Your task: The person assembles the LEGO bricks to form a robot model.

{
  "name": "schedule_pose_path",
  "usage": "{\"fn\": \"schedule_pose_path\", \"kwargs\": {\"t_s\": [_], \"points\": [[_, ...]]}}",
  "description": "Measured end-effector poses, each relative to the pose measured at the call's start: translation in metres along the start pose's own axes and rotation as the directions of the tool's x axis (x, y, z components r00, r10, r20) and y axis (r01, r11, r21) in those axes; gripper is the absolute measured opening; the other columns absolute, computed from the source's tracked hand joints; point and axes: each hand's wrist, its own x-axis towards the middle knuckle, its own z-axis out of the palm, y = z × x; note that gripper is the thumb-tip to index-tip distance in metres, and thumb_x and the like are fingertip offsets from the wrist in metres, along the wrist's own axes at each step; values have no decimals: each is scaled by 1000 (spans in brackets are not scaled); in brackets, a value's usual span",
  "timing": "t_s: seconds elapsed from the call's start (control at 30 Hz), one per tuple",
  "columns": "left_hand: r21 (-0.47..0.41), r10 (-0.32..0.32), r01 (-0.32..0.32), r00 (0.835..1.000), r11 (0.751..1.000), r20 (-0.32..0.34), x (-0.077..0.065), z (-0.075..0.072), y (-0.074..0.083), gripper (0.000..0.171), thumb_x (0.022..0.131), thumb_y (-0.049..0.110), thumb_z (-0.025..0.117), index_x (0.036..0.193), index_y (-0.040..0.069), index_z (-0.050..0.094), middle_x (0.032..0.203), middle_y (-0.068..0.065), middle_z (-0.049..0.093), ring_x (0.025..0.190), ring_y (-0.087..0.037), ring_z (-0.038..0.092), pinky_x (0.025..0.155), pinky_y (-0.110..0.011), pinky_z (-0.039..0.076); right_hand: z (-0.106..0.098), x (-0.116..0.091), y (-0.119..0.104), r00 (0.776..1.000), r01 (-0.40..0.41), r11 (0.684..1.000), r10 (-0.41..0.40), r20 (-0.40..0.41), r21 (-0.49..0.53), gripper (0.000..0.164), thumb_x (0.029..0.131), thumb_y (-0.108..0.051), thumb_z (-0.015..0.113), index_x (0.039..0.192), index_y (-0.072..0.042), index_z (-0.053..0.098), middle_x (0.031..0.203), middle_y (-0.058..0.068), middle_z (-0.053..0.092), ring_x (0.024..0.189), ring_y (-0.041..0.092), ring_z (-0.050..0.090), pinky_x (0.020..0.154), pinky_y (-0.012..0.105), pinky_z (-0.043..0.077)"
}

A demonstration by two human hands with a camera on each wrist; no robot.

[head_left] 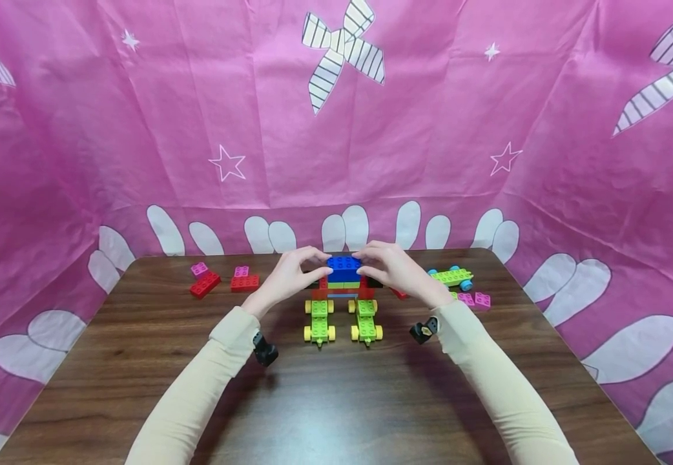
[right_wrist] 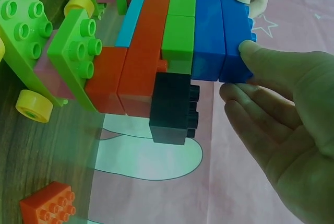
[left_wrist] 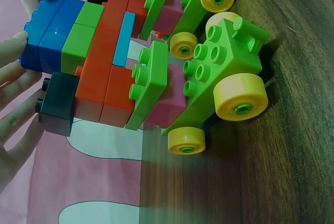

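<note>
A toy-brick build stands mid-table, topped by two stacked blue bricks (left_wrist: 44, 36). My left hand (head_left: 291, 274) pinches the upper blue brick (head_left: 344, 263) at its left end. At its right end my right hand (head_left: 397, 268) pinches the same brick between thumb and fingers. Beneath the blue layers come green bricks (right_wrist: 178, 41), then long red bricks (right_wrist: 141, 57) with a light-blue piece (left_wrist: 123, 38) between the lower ones. A black brick (right_wrist: 172, 109) juts out at each side. Two green wheeled bases (head_left: 320, 323) with yellow wheels carry the build on pink bricks (left_wrist: 167, 96).
Loose red bricks (head_left: 205, 284) and pink bricks (head_left: 199, 268) lie at the back left. A green wheeled base (head_left: 451, 278) with blue wheels and more pink bricks (head_left: 482, 299) lie at the right. Pink cloth (head_left: 290, 161) hangs behind the wooden table (head_left: 336, 400).
</note>
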Motion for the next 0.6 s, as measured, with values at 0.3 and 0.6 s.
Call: {"fn": "schedule_pose_path", "kwargs": {"t_s": [0.3,0.6], "points": [[-15,3,-3,1000,1000,4,0,1,0,28,86,32,67,110,18,66,105,3,68,93,-10,65,83,-31,55,2,-1,1,1000,-18,999,19,-19,29,32,84,-18,69,114,-8,66,99,6,66,90,15,67,80,30,57],[-18,-11,11,1000,1000,11,-1,1,-1,29,86,33,66,111,18,65,106,3,68,93,-10,65,86,-34,55,4,-1,2,999,-20,998,21,-27,52,32,83,-18,69,113,-8,66,100,6,67,90,15,67,80,30,57]]}}
